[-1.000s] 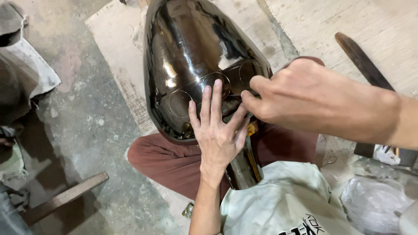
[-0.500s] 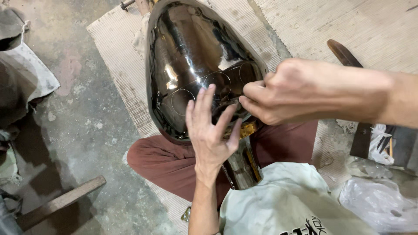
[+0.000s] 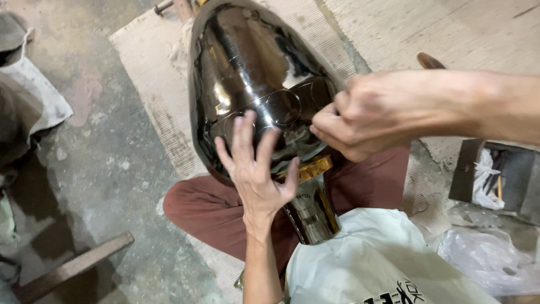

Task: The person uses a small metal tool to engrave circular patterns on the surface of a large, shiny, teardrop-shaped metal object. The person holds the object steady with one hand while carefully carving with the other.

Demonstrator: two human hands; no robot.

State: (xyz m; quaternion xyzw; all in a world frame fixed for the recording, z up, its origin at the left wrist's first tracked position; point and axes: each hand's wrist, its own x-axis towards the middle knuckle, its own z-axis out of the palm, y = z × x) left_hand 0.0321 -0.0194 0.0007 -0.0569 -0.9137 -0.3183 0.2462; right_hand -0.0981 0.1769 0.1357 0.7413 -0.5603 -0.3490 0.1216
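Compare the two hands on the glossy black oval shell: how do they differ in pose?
The left hand lies flat and open on the glossy black oval shell, fingers spread and pointing up along it; the right hand is curled, fingertips pinched together at the shell's right edge. The left hand comes from below, the right hand from the right side of the view. Both touch the shell near its ring-shaped marks.

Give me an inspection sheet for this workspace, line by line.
Surface: woven mat on concrete floor.
Job's things: shiny black teardrop shell with ring marks, leaning on the person's lap; brass band at its neck.
Clutter: plastic bag, open box, wooden plank, grey cloth.
Grips: left hand flat on shell, fingers spread; right hand pinched at the shell's ring marks, contents hidden.
Cables: nothing seen.
Surroundings: bare concrete, second mat.
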